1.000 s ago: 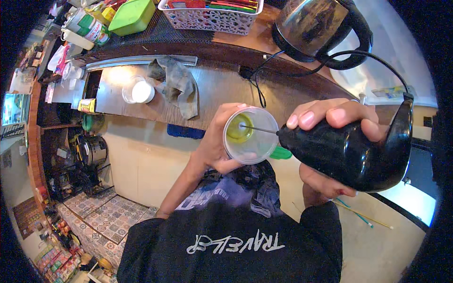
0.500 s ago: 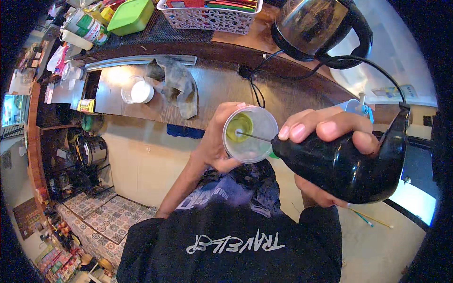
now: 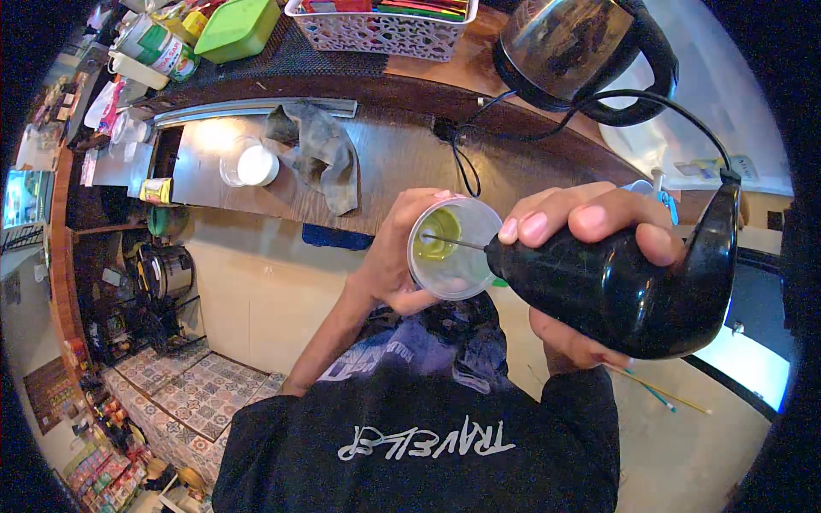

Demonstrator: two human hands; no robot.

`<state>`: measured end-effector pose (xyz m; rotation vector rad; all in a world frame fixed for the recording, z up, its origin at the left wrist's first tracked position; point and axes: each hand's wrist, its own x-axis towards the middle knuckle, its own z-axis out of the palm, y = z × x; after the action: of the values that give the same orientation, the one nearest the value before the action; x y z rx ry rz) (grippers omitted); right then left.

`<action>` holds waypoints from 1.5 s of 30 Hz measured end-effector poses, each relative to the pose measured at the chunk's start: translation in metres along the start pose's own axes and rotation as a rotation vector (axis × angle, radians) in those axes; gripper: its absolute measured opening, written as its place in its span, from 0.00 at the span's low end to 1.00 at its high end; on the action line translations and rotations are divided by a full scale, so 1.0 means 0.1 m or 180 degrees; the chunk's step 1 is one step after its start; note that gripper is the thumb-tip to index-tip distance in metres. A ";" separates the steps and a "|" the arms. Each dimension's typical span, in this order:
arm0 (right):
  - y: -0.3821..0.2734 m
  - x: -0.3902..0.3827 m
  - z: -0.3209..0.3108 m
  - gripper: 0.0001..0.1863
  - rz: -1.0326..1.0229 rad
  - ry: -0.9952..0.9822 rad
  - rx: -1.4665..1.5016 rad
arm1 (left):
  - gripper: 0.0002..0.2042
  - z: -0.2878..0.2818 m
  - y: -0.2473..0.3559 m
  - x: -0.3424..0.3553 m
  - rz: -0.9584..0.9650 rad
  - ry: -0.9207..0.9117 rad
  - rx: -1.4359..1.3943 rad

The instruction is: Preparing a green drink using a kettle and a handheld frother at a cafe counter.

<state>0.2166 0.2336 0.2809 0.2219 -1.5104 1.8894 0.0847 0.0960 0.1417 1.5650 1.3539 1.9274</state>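
My left hand (image 3: 395,256) is wrapped round a clear plastic cup (image 3: 469,278), which is tipped so that its mouth shows. Inside lies a yellow-green liquid (image 3: 440,229). My right hand (image 3: 590,227) grips a black corded handheld mixer (image 3: 629,286) from above, its fingers curled over the glossy body. The mixer's thin metal shaft (image 3: 462,243) reaches into the cup, its tip at the liquid. A black cord leaves the raised rear end of the mixer and runs up toward the shelf.
On the wooden counter lie a grey cloth (image 3: 321,154), a white-lidded container (image 3: 256,165) and a clear lid. Above, a shelf holds an electric kettle (image 3: 569,47), a white basket (image 3: 376,32), a green box (image 3: 236,30) and a can (image 3: 158,47). A lit screen (image 3: 753,359) stands at right.
The mixer has shifted slightly up and left with my right hand, and the cup has moved a little. The shaft's tip, pale and blurred before, now looks like a thin, sharp line.
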 end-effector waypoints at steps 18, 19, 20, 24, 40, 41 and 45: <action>0.06 0.02 -0.05 0.28 -0.0215 0.0154 -0.0004 | 0.43 0.03 -0.07 -0.01 0.0041 -0.0040 -0.0053; 0.06 0.02 -0.05 0.29 -0.0217 0.0148 -0.0010 | 0.42 0.03 -0.09 -0.03 -0.0007 0.0000 -0.0102; 0.05 0.02 -0.05 0.29 -0.0214 0.0140 -0.0016 | 0.42 0.04 -0.09 -0.02 -0.0054 0.0039 -0.0154; 0.02 0.01 -0.05 0.29 -0.0192 0.0089 -0.0032 | 0.43 -0.01 -0.06 -0.01 -0.0036 -0.0024 -0.0079; 0.03 0.00 -0.04 0.32 -0.0114 0.0027 -0.0079 | 0.43 0.01 -0.12 0.05 0.0212 -0.0167 -0.0131; 0.04 0.00 -0.04 0.32 -0.0123 0.0052 -0.0062 | 0.43 0.01 -0.11 0.05 0.0211 -0.0165 -0.0126; 0.09 0.01 -0.04 0.32 -0.0187 0.0129 -0.0037 | 0.43 0.01 -0.08 0.05 0.0085 -0.0149 -0.0098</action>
<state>0.2112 0.2369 0.2731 0.2189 -1.4718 1.8282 0.0817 0.1043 0.1377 1.6114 1.2847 1.9056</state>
